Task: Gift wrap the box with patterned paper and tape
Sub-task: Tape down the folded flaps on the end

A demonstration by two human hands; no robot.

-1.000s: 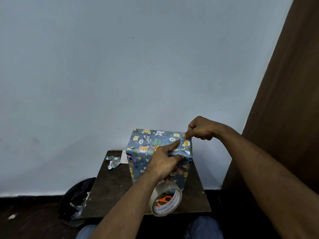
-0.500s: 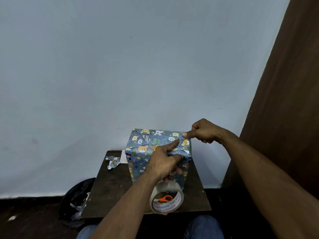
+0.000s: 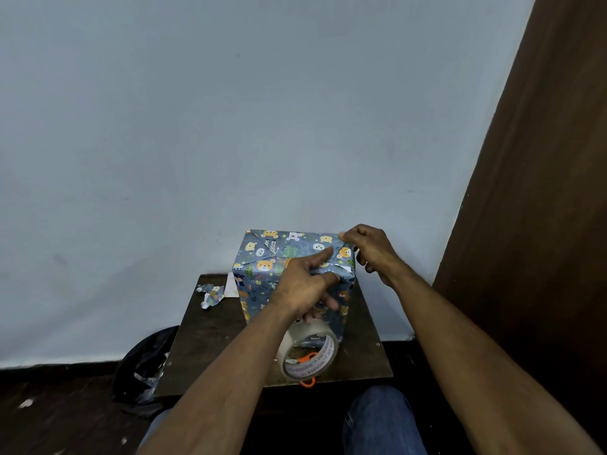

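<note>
Scraps (image 3: pixel 210 295) are seen on the desk (image 3: pixel 210 349). Tape roll (image 3: pixel 308 351) is gripped by the left hand (image 3: pixel 303 287), hiding the bear-patterned box (image 3: pixel 262 257). A top corner fold is pinched by the right hand (image 3: pixel 369 247).

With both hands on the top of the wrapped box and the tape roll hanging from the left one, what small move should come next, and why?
Probably press the tape down along the top right corner. The right hand pinches at the far right corner of the box, the left hand points its index finger at the folds there, and the tape roll hangs from its lower fingers. Whether a strip is already drawn is not visible.
</note>
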